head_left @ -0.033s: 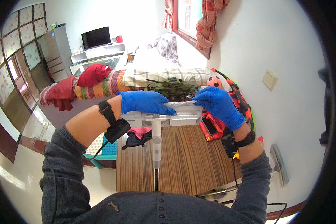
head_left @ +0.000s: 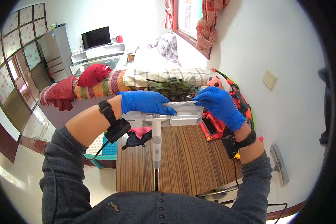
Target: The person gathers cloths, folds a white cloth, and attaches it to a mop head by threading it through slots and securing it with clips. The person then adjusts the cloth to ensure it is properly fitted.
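Note:
A flat mop's white and grey head (head_left: 185,118) is raised over the wooden table, with its pole (head_left: 156,143) running back toward my body. A pale cloth pad (head_left: 181,104) lies along the head's far edge. My left hand (head_left: 147,102), in a blue glove, is closed over the left part of that edge, its fingertips pressing the cloth near the middle. At the right end, my gloved right hand (head_left: 221,106) pinches the pad's edge between thumb and fingers. The pad's underside is hidden.
Beyond the wooden table (head_left: 190,160) stand a green toy tank (head_left: 171,87) and a pink ball (head_left: 214,81). A phone on red cloth (head_left: 209,126) lies at the right, dark and pink fabric (head_left: 138,137) at the left. A low teal-edged table (head_left: 100,147) and a wall (head_left: 287,86) flank it.

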Motion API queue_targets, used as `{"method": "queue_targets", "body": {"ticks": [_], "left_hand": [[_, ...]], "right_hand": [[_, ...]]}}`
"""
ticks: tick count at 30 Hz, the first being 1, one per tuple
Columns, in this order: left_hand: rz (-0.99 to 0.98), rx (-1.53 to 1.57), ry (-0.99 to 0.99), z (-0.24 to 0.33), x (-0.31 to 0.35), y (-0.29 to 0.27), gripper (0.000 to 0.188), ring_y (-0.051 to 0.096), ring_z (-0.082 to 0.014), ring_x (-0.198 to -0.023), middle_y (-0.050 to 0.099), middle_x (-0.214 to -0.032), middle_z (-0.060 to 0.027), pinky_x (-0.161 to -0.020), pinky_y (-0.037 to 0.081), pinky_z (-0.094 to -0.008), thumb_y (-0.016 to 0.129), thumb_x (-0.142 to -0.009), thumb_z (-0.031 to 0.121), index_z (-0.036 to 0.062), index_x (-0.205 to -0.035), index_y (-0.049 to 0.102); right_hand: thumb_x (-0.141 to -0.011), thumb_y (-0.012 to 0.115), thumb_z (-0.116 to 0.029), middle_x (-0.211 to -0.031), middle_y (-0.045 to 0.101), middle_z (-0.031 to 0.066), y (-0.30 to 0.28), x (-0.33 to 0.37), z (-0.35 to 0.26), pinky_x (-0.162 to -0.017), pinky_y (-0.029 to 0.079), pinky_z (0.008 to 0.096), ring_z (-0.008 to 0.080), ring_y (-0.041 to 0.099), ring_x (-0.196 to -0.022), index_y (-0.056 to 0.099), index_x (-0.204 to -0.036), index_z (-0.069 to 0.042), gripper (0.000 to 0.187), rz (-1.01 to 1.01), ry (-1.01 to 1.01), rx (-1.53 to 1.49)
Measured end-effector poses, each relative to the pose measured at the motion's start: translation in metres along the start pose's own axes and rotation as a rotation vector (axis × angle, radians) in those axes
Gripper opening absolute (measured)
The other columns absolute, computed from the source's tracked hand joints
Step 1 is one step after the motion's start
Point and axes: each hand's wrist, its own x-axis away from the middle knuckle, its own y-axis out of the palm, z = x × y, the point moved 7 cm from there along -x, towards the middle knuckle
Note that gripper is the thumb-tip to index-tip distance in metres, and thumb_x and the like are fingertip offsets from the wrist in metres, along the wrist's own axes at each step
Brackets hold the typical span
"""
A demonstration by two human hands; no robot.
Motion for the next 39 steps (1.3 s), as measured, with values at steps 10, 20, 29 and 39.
{"method": "queue_targets", "body": {"ticks": [10, 20, 29, 39], "left_hand": [[0.021, -0.019, -0.039, 0.004, 0.004, -0.001, 0.066, 0.064, -0.0267, -0.089, 0.069, -0.101, -0.0195, -0.087, 0.048, -0.0358, 0.055, -0.09, 0.061, 0.0001, -0.113, 0.066], [0.179, -0.017, -0.113, 0.012, 0.004, -0.008, 0.061, 0.067, -0.0248, -0.077, 0.071, -0.086, -0.0161, -0.08, 0.051, -0.0359, 0.05, -0.094, 0.059, 0.0033, -0.094, 0.073], [0.107, -0.159, -0.076, 0.016, -0.002, -0.003, 0.07, 0.063, -0.0406, -0.086, 0.067, -0.087, -0.0221, -0.083, 0.049, -0.0443, 0.044, -0.091, 0.066, 0.0011, -0.09, 0.071], [0.152, -0.137, -0.082, 0.013, 0.002, -0.001, 0.074, 0.066, -0.0372, -0.086, 0.068, -0.087, -0.0199, -0.081, 0.05, -0.0452, 0.043, -0.089, 0.071, 0.003, -0.09, 0.072]], "right_hand": [[-0.077, 0.066, -0.007, -0.107, 0.062, 0.0017, 0.0, 0.032, -0.035, -0.07, 0.054, 0.0316, 0.0218, 0.063, -0.084, 0.061, -0.121, -0.015, 0.046, -0.112, -0.275, 0.386], [-0.078, 0.07, -0.011, -0.098, 0.061, 0.0024, 0.001, 0.028, -0.042, -0.071, 0.053, 0.0342, 0.0214, 0.061, -0.082, 0.065, -0.114, -0.01, 0.036, -0.145, -0.296, 0.341], [-0.082, 0.077, -0.035, -0.084, 0.066, 0.0061, 0.016, 0.004, -0.007, -0.063, 0.05, 0.0301, 0.0147, 0.063, -0.071, 0.071, -0.092, -0.008, 0.03, -0.048, 0.518, -0.019], [-0.079, 0.08, -0.036, -0.083, 0.056, 0.0137, 0.037, 0.009, 0.005, -0.07, 0.049, 0.037, 0.0263, 0.059, -0.076, 0.064, -0.083, -0.002, 0.038, -0.153, 0.552, -0.179]]}}
